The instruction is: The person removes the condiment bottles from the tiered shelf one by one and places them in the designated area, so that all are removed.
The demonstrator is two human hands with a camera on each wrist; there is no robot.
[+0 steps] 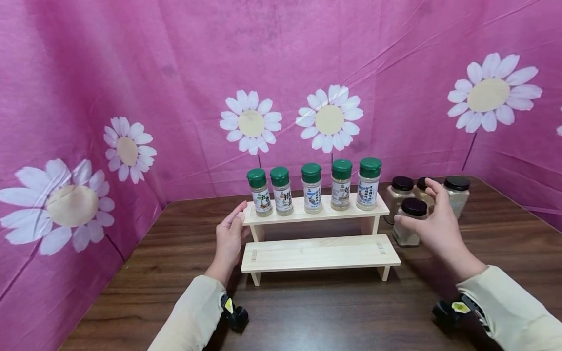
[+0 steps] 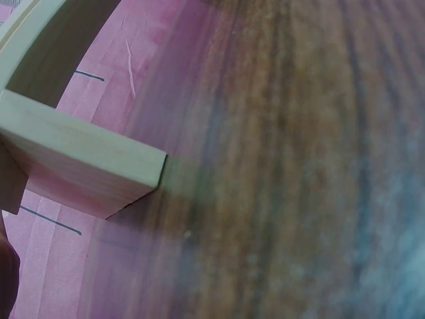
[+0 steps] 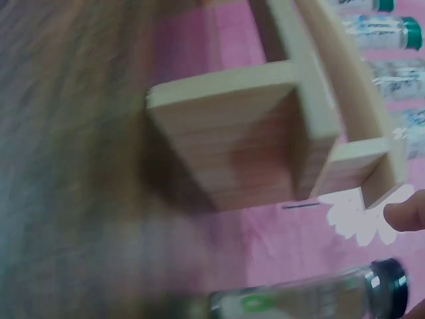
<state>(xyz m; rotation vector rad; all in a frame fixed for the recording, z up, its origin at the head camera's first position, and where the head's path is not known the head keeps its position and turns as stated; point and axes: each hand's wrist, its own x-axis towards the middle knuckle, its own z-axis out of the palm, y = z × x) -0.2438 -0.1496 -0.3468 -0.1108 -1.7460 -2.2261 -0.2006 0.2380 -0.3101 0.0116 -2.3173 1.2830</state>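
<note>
Now, left hand (image 1: 229, 239) open against rack (image 1: 316, 253) (upper shelf end), right hand (image 1: 432, 225) loosely open — touching black-lidded jar (image 1: 409, 222).

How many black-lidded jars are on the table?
4 black-lidded jars, all right of the wooden rack: three in a back row, one in front at the right hand. The hand may hide more.
</note>
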